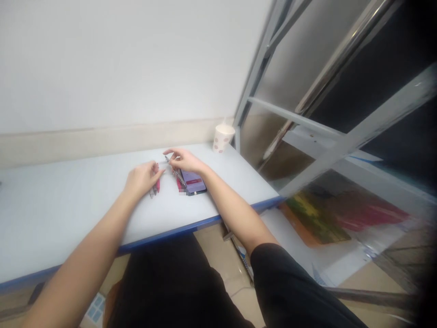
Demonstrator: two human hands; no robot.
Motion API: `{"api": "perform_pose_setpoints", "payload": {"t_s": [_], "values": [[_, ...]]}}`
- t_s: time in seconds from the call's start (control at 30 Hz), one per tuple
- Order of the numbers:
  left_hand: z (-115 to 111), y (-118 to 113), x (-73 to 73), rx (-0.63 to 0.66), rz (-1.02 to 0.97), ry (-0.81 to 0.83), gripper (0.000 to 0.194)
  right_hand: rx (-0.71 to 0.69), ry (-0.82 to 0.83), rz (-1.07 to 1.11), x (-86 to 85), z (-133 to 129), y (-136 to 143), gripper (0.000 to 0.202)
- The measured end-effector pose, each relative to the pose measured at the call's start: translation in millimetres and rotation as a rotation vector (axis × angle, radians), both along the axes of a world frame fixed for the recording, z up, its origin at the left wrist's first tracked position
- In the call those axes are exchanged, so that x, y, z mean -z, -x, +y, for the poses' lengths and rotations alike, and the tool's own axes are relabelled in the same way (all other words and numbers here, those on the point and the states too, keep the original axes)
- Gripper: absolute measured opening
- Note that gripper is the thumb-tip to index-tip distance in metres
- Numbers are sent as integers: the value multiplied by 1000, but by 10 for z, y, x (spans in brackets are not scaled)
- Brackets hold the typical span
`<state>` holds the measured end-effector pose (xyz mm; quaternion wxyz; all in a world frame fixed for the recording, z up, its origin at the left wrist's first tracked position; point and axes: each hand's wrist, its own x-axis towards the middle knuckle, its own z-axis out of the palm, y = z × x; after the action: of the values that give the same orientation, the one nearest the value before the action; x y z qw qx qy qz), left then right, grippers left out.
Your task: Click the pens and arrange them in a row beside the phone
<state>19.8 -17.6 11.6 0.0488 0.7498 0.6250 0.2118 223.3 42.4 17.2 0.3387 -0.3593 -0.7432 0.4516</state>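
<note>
On the pale tabletop, my left hand (140, 178) is curled over several pens (155, 189), red and grey, whose tips stick out below the fingers. My right hand (186, 161) pinches a silver-grey pen (178, 174) between thumb and fingers, its lower end slanting down beside the phone. The phone (194, 182), its purple screen lit, lies partly beneath my right wrist. A red item (180, 184) shows at the phone's left edge, too small to make out fully.
A white paper cup with a red pattern (223, 139) stands at the table's back right corner. The table (85, 200) has a blue front edge and meets the wall behind. To the right rises a grey metal frame (307, 120) with a lower shelf holding a colourful flat sheet (317, 218).
</note>
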Motion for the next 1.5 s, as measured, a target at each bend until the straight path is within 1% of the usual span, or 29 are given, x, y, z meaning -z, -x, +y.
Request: {"api": "perform_pose_setpoints", "payload": {"t_s": [0.07, 0.1, 0.23, 0.33, 0.5, 0.57, 0.67, 0.8, 0.9, 1.0, 1.1, 1.23, 1.4, 1.5], "values": [[-8, -11, -8, -60, 75, 136, 46, 31, -24, 18, 5, 23, 5, 33], [-10, -21, -11, -75, 98, 174, 49, 36, -29, 34, 5, 27, 11, 30], [-12, -66, -9, -82, 136, 215, 39, 59, -22, 142, -8, 4, 36, 25], [-11, -80, 6, -96, 162, 206, 39, 84, -14, 220, -23, -19, 35, 27], [8, -85, 42, -107, 176, 185, 36, 104, 9, 213, -46, -19, 14, 24], [25, -84, 60, -97, 163, 163, 33, 121, 16, 205, -46, -14, 8, 26], [49, -71, 92, -90, 121, 113, 28, 109, 31, 201, -30, -2, 9, 24], [57, -46, 129, -96, -13, 48, 25, 135, 61, 233, 9, 9, 25, 26], [51, -40, 135, -116, -145, 20, 23, 111, 93, 221, 22, 3, 36, 25], [53, -41, 119, -115, -301, 30, 23, 87, 114, 210, 16, -6, 38, 27], [68, -30, 94, -108, -464, -3, 25, 72, 112, 183, 14, -11, 43, 26], [97, 4, 75, -141, -626, -8, 22, 63, 107, 180, 31, -2, 77, 24], [140, 51, 112, -70, -759, 2, 23, 12, 142, 198, 40, 28, 125, 23], [154, 50, 121, -27, -906, 39, 23, 3, 149, 214, 30, 25, 130, 28]]}}
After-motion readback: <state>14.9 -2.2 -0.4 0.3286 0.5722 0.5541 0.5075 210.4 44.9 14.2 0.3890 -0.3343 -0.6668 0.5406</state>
